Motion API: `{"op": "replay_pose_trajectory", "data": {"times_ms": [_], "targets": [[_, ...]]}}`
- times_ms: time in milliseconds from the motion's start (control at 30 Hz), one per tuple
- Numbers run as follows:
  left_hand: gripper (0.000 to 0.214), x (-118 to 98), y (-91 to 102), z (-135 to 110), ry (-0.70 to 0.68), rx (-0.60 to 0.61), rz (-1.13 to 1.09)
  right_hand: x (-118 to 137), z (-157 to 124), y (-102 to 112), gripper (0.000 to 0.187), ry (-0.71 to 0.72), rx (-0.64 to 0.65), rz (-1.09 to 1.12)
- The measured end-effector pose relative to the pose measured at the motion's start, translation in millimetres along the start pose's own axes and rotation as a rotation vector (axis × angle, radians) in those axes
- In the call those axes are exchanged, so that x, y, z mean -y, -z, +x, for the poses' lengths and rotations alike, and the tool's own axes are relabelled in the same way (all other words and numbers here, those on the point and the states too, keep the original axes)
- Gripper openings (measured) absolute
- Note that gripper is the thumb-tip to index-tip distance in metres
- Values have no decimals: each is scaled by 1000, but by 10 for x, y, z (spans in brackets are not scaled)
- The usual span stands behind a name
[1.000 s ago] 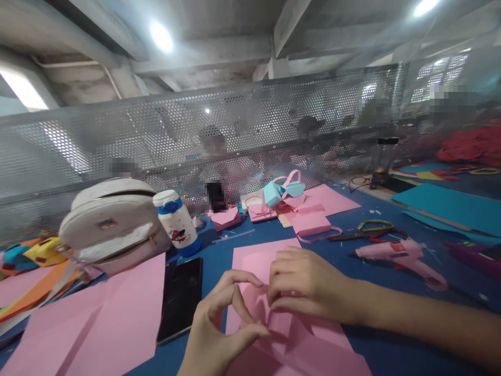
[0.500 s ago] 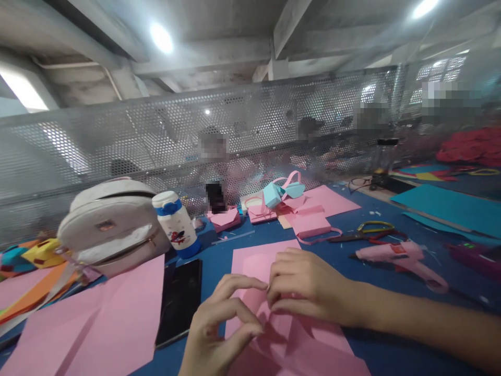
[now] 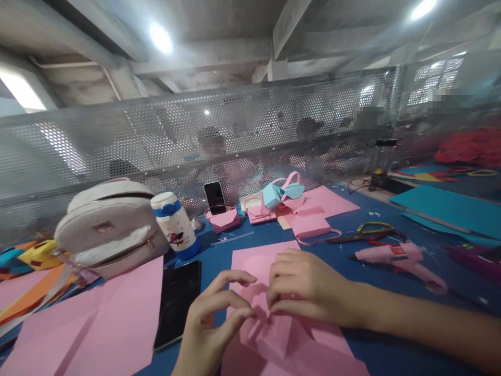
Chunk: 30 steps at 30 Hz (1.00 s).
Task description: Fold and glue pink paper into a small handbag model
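A small folded pink paper piece point(image 3: 276, 339), shaped a bit like a little box, sits in front of me on larger pink paper sheets point(image 3: 245, 256). My right hand point(image 3: 297, 284) is closed over its upper right side, fingers curled down and pinching the paper; the fingertips are partly hidden. To the left of the piece is my left hand point(image 3: 217, 318), open, with index finger and thumb curved apart and the tips close to the paper's edge. Nothing shows between those fingers.
A pink glue gun point(image 3: 403, 258) and scissors point(image 3: 364, 232) lie right. Left are a dark phone point(image 3: 178, 303), a pink sheet point(image 3: 105, 318), a bottle point(image 3: 176, 224) and a white backpack point(image 3: 105, 224). Pink paper bags point(image 3: 311, 224) stand ahead, before a perforated metal screen point(image 3: 250, 120).
My left hand has drawn slightly left, and its index fingertip has come away from the right hand's fingers. The right hand stays in place on the folded paper.
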<state>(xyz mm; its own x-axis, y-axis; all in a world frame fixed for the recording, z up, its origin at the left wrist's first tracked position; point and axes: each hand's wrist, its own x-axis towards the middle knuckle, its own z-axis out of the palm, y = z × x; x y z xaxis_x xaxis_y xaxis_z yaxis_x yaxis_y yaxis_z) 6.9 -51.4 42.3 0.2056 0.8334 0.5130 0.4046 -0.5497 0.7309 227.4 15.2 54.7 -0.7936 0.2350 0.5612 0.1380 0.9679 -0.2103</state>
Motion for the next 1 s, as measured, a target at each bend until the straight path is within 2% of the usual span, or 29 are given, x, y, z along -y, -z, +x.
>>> {"op": "replay_pose_trajectory", "data": {"times_ms": [167,533,767,1000], "targets": [[44,60,-15,-10,11,-9,-28,-4,-11,-6,14,-9,1,29],[16,91,-55,-38,31,81,-109,-11,0,6,19,-16,5,6],[13,18,-31,4,-50,81,-64,-6,-8,6,20,-20,6,-5],[13,-35,-35,5,-31,73,-105,-8,-1,21,21,-18,25,-31]]}}
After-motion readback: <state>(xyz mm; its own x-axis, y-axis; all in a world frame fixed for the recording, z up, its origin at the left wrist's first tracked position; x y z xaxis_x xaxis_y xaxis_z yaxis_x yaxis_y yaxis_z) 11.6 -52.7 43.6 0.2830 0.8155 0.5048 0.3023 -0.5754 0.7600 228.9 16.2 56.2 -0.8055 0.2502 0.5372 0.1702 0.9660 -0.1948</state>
